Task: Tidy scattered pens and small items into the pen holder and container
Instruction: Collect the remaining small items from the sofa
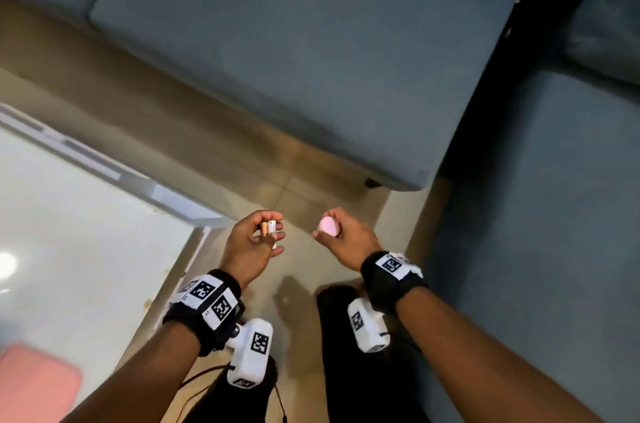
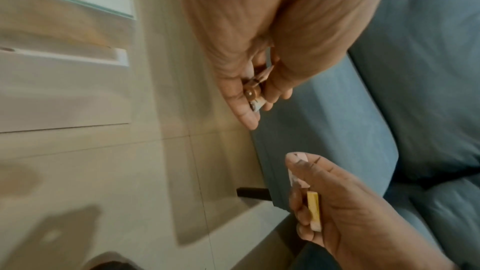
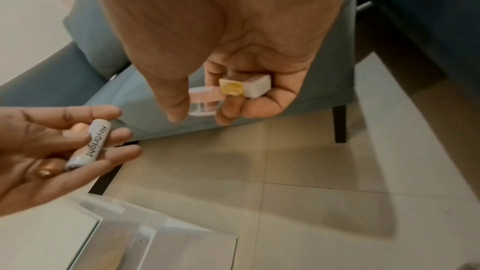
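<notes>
Items held above the tiled floor point(image 1: 304, 200): white cylindrical tube lettered "Heybright" point(image 3: 89, 146) and copper-coloured cylinder point(image 3: 48, 168) lie in left hand point(image 1: 250, 242), fingers curled; right hand point(image 1: 348, 239) fingers grip round pink-lidded clear jar point(image 3: 203, 101) and white-and-yellow rectangular block point(image 3: 245, 86).

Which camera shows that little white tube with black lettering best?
The right wrist view: the white cylindrical tube with black lettering lies lengthwise across the left hand, print readable. The head view shows only its end; the left wrist view shows a blurred sliver.
</notes>
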Demonstrator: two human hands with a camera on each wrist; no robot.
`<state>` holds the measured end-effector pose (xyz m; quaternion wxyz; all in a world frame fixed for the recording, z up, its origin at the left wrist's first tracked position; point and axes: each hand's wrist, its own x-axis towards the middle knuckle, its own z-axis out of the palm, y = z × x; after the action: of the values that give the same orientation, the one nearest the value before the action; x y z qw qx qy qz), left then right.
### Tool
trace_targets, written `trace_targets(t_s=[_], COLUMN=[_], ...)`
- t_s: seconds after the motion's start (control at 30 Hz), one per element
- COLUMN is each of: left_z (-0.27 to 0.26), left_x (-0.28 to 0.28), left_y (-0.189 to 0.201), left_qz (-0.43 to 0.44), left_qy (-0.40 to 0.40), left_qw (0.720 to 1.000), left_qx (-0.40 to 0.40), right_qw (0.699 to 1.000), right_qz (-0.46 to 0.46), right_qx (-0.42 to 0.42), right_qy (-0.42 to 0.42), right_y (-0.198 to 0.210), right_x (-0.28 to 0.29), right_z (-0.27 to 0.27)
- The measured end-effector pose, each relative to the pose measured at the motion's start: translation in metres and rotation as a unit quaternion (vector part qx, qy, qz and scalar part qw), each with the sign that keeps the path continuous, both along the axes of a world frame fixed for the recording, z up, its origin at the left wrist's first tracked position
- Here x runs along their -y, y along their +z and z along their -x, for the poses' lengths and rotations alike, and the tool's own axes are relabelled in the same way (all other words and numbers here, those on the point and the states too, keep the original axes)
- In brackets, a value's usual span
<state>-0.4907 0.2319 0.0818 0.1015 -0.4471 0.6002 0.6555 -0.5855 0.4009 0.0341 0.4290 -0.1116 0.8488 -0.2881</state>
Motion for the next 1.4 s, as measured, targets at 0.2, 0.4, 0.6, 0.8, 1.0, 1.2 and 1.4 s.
trace_targets(t_s=[0.2,0.4,0.6,0.8,1.0,1.2,1.4], left_z=[-0.105,-0.241,-0.343,-0.400,-0.457,-0.508,-0.546], left_x=[0.061,0.128,0.158,0.171,0.199,0.268,0.316], left_y=[0.027,0.054,0.052,0.050,0.043,0.031,0.012], left_qz=[0.009,0.060,0.098,0.173,0.197,0.218,0.231], left_qy=[0.034,0.092,0.226,0.302,0.388,0.441,0.466], left_qw=[0.999,0.994,0.969,0.937,0.900,0.871,0.852], left_qx=[-0.023,-0.015,-0.008,0.000,-0.008,0.000,0.052], right_qw=[0.998,0.997,0.991,0.966,0.907,0.882,0.861], right_qz=[-0.044,-0.010,0.078,0.139,0.160,0.163,0.189], right_qx=[0.001,0.048,0.057,0.044,0.013,-0.010,-0.027], right_qy=[0.044,0.058,0.089,0.213,0.390,0.442,0.471], right_y=[0.003,0.019,0.036,0.052,0.055,0.064,0.066], right_x=[0.061,0.141,0.218,0.260,0.319,0.390,0.465], right_z=[-0.056,-0.159,-0.251,-0.296,-0.331,-0.359,-0.402])
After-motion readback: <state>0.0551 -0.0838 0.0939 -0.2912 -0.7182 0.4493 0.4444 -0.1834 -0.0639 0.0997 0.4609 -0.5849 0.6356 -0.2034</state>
